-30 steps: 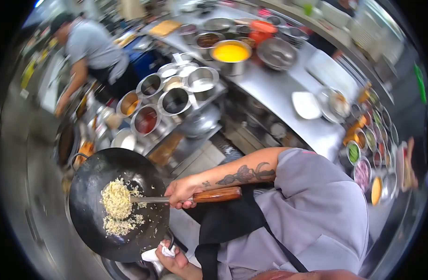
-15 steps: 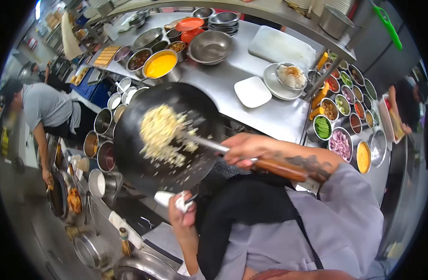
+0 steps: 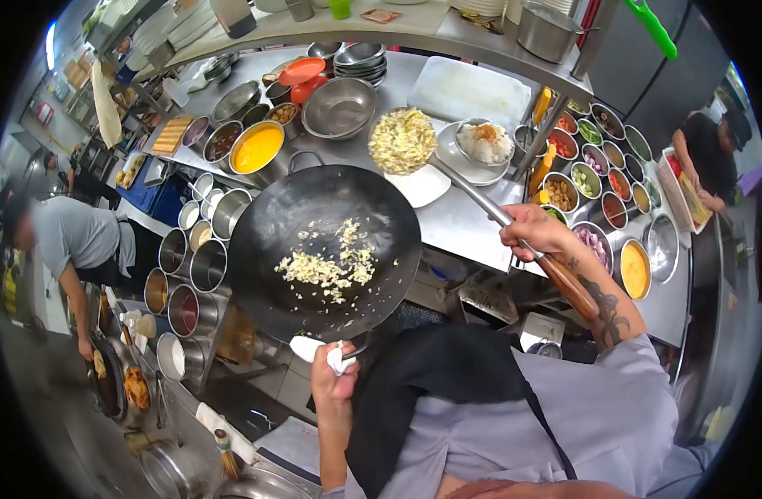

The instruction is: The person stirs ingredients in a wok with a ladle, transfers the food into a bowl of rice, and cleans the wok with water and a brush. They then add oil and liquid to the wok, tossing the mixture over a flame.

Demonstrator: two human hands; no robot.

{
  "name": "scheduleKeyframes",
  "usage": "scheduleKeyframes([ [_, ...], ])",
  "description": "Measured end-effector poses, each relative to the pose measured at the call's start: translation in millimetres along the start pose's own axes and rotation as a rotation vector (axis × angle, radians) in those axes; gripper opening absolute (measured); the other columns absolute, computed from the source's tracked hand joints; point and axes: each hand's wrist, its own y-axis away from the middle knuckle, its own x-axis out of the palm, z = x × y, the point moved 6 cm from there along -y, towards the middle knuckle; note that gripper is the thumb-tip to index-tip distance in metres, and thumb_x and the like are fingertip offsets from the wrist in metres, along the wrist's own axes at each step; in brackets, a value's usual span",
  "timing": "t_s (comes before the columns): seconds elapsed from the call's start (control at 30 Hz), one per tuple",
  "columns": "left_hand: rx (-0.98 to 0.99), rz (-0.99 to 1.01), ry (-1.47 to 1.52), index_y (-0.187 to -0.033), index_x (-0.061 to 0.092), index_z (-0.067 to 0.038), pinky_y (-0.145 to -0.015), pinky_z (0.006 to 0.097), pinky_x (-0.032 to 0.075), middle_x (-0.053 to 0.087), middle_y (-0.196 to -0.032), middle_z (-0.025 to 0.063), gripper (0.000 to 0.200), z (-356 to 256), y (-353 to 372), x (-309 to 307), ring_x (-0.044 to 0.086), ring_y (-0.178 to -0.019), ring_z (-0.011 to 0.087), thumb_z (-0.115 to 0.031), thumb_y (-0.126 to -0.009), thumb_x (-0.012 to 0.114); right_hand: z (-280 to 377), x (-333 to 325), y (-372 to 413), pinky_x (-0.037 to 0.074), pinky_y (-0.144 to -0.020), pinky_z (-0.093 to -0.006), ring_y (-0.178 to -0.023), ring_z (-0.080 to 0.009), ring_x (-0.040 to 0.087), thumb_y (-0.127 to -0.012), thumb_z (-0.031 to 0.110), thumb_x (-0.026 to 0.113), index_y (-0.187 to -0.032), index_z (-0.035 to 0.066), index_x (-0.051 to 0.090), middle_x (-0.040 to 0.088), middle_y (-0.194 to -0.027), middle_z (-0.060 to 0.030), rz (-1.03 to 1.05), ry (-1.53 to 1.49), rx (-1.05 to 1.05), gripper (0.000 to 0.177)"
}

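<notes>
A black wok (image 3: 264, 220) is held by my left hand (image 3: 332, 382), closed round its handle with a white cloth (image 3: 337, 359) in between. Loose bits of what looks like fried rice (image 3: 323, 273) lie in the wok. My right hand (image 3: 537, 229) is wrapped round a long-handled ladle (image 3: 474, 193) with a wooden grip. Heaped in the ladle's bowl is more fried rice (image 3: 401, 140), which hides the bowl. The ladle is above a white plate (image 3: 422, 190) on the steel counter, partly covering it. A bowl of white rice (image 3: 484, 148) with brown topping sits close by on a round plate.
Metal pots of chopped vegetables (image 3: 589, 183) stand at the right. A pot of yellow liquid (image 3: 258, 148) and a wide steel bowl (image 3: 337, 106) are behind the wok. A white cutting board (image 3: 460, 87) lies at the back. A co-worker (image 3: 77, 237) works at the left, another person (image 3: 713, 154) at the right.
The ladle has risen out of the wok and moved right over the white plate, carrying a heap of fried rice. The wok is lower and farther right, with less rice inside.
</notes>
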Motion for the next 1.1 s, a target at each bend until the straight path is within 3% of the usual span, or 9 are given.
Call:
scheduleKeyframes([
  [0.1,0.006,0.005,-0.037,-0.085,0.053,-0.003,-0.042,0.0261,0.038,0.056,-0.071,0.0076,0.014,-8,9,-16,0.054,-0.06,0.0144,-0.016,-0.081,0.052,-24,-25,-17,0.034,-0.031,-0.0225,-0.034,-0.0093,0.045,-0.078,0.0,0.053,-0.087,0.002,0.049,0.049,-0.058,-0.0022,-0.083,0.203,-0.053,0.01],
  [0.27,0.073,-0.074,-0.124,-0.083,0.052,-0.004,-0.04,0.0258,0.037,0.054,-0.07,0.0065,0.012,-25,40,-37,0.054,-0.059,0.014,-0.015,-0.081,0.051,-61,-33,-42,0.034,-0.033,-0.0246,-0.035,-0.0098,0.045,-0.078,0.004,0.055,-0.09,0.0,0.052,0.048,-0.054,-0.0032,-0.153,0.294,-0.114,0.014],
  [0.33,0.092,-0.093,-0.107,-0.084,0.052,-0.004,-0.039,0.0255,0.037,0.054,-0.07,0.0064,0.011,-29,50,-49,0.053,-0.059,0.0138,-0.015,-0.081,0.05,-65,-27,-39,0.036,-0.035,-0.0256,-0.038,-0.0086,0.044,-0.077,0.006,0.055,-0.104,-0.006,0.054,0.048,-0.057,-0.0036,-0.254,0.493,-0.226,0.029],
  [0.37,0.075,-0.088,-0.079,-0.084,0.052,-0.004,-0.039,0.0254,0.037,0.054,-0.07,0.0064,0.011,-29,55,-55,0.053,-0.059,0.0136,-0.014,-0.081,0.05,-72,-27,-44,0.044,-0.043,-0.0339,-0.043,-0.0201,0.054,-0.077,0.006,0.055,-0.115,-0.008,0.051,0.055,-0.059,-0.0122,-0.305,0.614,-0.179,0.041],
  [0.4,0.055,-0.084,-0.053,-0.084,0.051,-0.004,-0.039,0.0253,0.037,0.054,-0.07,0.0064,0.011,-28,62,-62,0.054,-0.059,0.0135,-0.014,-0.081,0.05,-89,-29,-53,0.044,-0.043,-0.0339,-0.043,-0.0201,0.054,-0.077,0.006,0.055,-0.115,-0.008,0.051,0.055,-0.059,-0.0122,-0.298,0.617,-0.176,0.041],
  [0.47,0.078,-0.12,-0.046,-0.087,0.052,-0.005,-0.039,0.0251,0.038,0.054,-0.071,0.0061,0.011,-29,72,-76,0.054,-0.059,0.0132,-0.014,-0.081,0.05,-95,-22,-50,0.049,-0.056,-0.042,-0.059,-0.0352,0.061,-0.076,0.006,0.055,-0.12,-0.009,0.047,0.06,-0.067,-0.0234,-0.561,1.043,-0.601,0.047],
  [0.5,0.05,-0.115,-0.021,-0.088,0.051,-0.005,-0.039,0.0252,0.038,0.055,-0.071,0.0061,0.011,-27,78,-78,0.054,-0.059,0.0133,-0.014,-0.081,0.051,-105,-21,-52,0.048,-0.067,-0.0469,-0.073,-0.0436,0.06,-0.077,0.006,0.054,-0.122,-0.01,0.045,0.059,-0.076,-0.0306,-0.58,1.044,-0.547,0.048],
  [0.9,-0.097,-0.044,0.106,-0.087,0.051,-0.006,-0.04,0.0259,0.037,0.055,-0.066,0.0078,0.01,-4,80,-146,0.052,-0.054,0.0162,-0.012,-0.08,0.052,-171,-3,-57,0.05,-0.068,-0.0469,-0.073,-0.0398,0.061,-0.085,0.008,0.049,-0.132,-0.001,0.037,0.057,-0.086,-0.0221,-0.73,1.317,-0.38,0.05],
  [1.1,-0.196,0.009,0.158,-0.082,0.051,-0.004,-0.041,0.027,0.036,0.054,-0.065,0.0089,0.011,7,72,-149,0.047,-0.05,0.0182,-0.014,-0.077,0.054,-134,-13,-42,0.049,-0.072,-0.0475,-0.08,-0.0408,0.06,-0.083,0.006,0.05,-0.13,0.001,0.041,0.06,-0.089,-0.0238,-0.793,1.23,-0.555,0.048],
])
